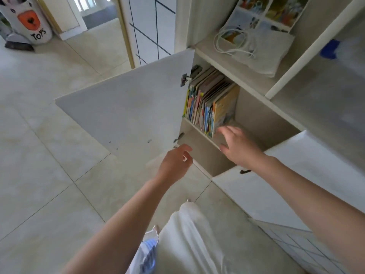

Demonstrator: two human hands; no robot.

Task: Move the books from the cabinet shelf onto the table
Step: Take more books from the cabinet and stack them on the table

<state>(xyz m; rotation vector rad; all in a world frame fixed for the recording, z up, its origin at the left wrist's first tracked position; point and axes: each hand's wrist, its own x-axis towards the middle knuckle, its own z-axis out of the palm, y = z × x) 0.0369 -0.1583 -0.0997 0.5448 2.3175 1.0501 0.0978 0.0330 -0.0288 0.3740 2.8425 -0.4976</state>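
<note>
A row of several thin, colourful picture books (210, 103) stands upright on the cabinet shelf (199, 131), packed toward the left side behind the swung-out white cabinet door (126, 113). My right hand (237, 147) reaches into the shelf opening with fingers spread, its fingertips just below the yellow cover of the rightmost book; it holds nothing. My left hand (175, 163) hovers lower, near the bottom corner of the door, fingers loosely curled and empty. The table is out of view.
Above the books, a shelf holds a canvas bag (262, 32) and a white cable (231, 42). A shut white door with a dark handle (245, 171) lies to the right. A "TOYS" bin (29, 20) stands far left on the tiled floor.
</note>
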